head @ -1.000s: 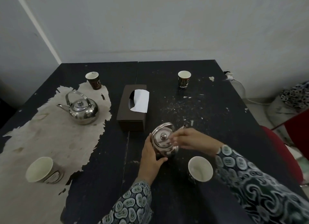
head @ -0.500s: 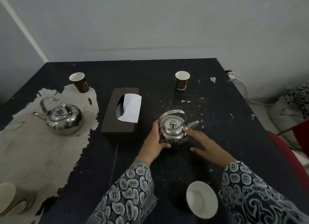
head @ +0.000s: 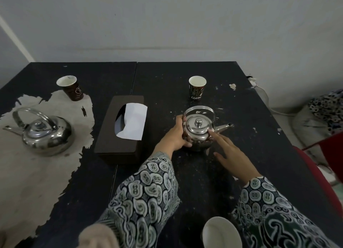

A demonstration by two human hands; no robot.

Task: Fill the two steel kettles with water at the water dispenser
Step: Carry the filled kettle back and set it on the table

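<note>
A small steel kettle [head: 198,132] stands upright on the black counter [head: 241,118] just right of centre, lid on, handle raised, spout pointing toward three o'clock. The left hand [head: 175,135] cups the kettle's body from its nine o'clock side, fingers wrapped against the metal. The right hand [head: 233,156] lies open with fingers spread at the kettle's five o'clock; its index fingertip touches the body near the base of the spout, and it grips nothing. Both sleeves carry a swirled pattern.

The second steel kettle [head: 43,133] sits far out at nine o'clock, on a pale patch where the counter's dark surface has peeled away, its spout pointing left. Between the two kettles lies a brown tissue box [head: 120,131] with a white tissue sticking up. A coffee cup [head: 197,87] stands at twelve o'clock from the held kettle, another paper cup [head: 70,88] at ten o'clock near the far kettle (both look empty), and a white cup [head: 220,233] at six o'clock by the bottom edge.
</note>
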